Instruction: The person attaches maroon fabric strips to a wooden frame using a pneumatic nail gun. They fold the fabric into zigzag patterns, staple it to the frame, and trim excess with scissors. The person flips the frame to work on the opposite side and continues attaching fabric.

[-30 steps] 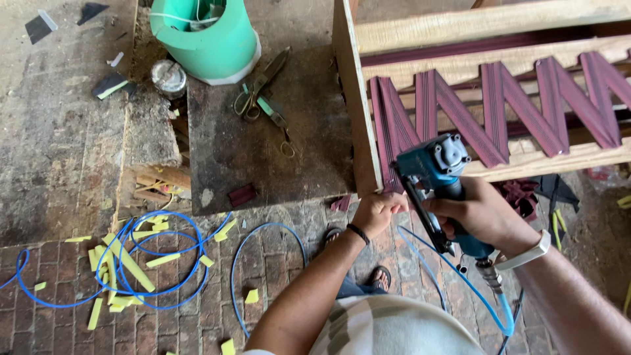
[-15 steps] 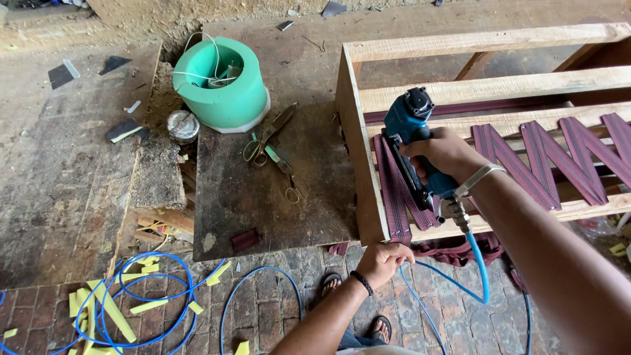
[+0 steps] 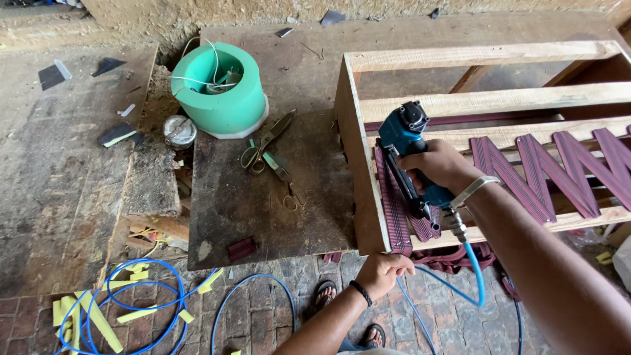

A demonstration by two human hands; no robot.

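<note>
A blue pneumatic staple gun [image 3: 411,154] stands nose-down on the near corner of a bare wooden frame [image 3: 358,141], over a strip of maroon webbing [image 3: 394,210]. The right hand [image 3: 437,164] is wrapped firmly round its grip. Below, the left hand [image 3: 382,271] pinches the webbing's loose end, pulling it over the frame's edge. Scissors [image 3: 266,148] and a green tub [image 3: 220,92] sit on the workbench [image 3: 263,210] beside it.

Head cam, looks steeply down from above, close over wooden frame [image 3: 460,105] & brick floor [image 3: 263,309].
</note>
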